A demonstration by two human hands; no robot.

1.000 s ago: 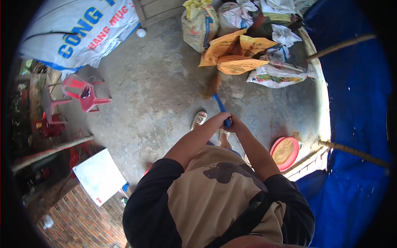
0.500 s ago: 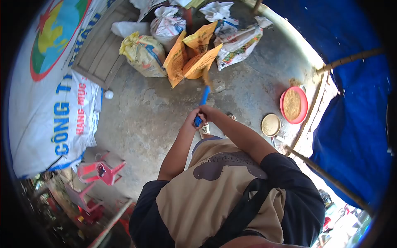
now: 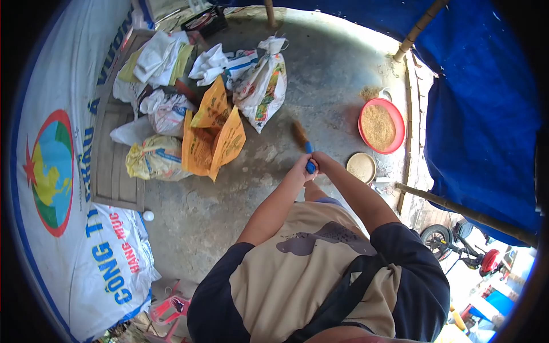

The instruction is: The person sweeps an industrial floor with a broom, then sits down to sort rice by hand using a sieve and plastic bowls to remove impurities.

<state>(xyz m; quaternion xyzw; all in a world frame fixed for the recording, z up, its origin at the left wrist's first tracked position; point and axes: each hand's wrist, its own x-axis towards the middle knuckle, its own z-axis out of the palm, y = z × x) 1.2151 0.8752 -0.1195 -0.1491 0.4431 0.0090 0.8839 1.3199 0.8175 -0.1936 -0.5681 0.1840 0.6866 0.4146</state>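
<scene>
Both of my hands are wrapped round the blue handle of a broom (image 3: 309, 150). My left hand (image 3: 301, 166) is on the left side of the handle, and my right hand (image 3: 321, 162) is against it on the right. The broom's brown bristles are over the grey concrete floor (image 3: 269, 151), slightly blurred. Left of the broom stands an open orange sack (image 3: 214, 143), apart from the bristles. To the right are a red basin (image 3: 398, 123) holding tan grain-like material and a smaller round tray (image 3: 371, 164) with similar contents.
Tied sacks (image 3: 263, 88) and a yellowish sack (image 3: 154, 159) stand around the orange one. Wooden boards (image 3: 111, 154) lean at the left beside a printed white tarp (image 3: 86, 251). Bamboo poles (image 3: 457, 208) and a blue tarp (image 3: 486, 126) border the right. A pink chair (image 3: 171, 308) is at lower left.
The camera view has turned, so the sacks appear farther left and the basin nearer. The broom has moved away from the orange sack. Both hands still grip it.
</scene>
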